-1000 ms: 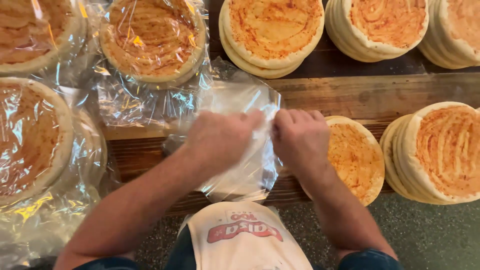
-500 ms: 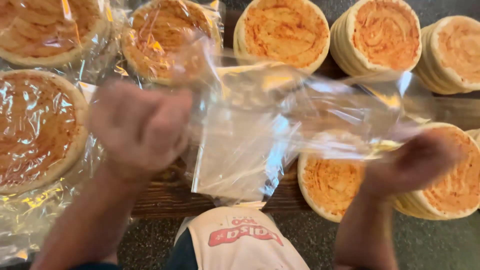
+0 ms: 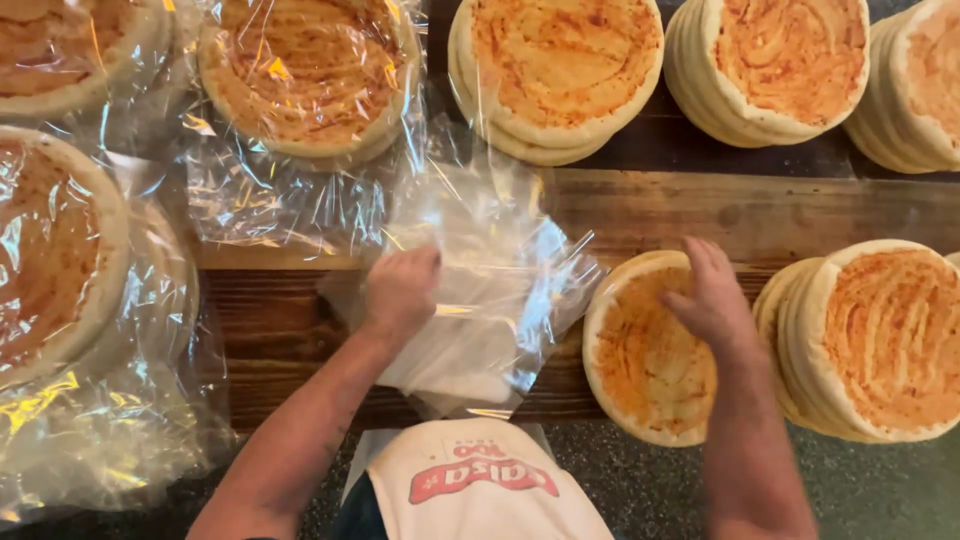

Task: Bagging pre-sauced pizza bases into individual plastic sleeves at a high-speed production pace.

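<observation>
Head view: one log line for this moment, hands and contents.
left hand: gripping clear plastic bag | right hand: resting on flatbread stack | surface: wooden table | left side: bagged flatbreads

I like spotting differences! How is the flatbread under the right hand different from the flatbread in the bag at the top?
The flatbread under the right hand is bare; the bagged flatbread sits inside clear plastic. The right hand touches the bare one; no hand touches the bagged one. Both are round with orange-red topping.

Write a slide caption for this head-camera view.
Left hand pins a clear plastic bag on the wooden table; right hand rests on a flatbread stack.
</observation>
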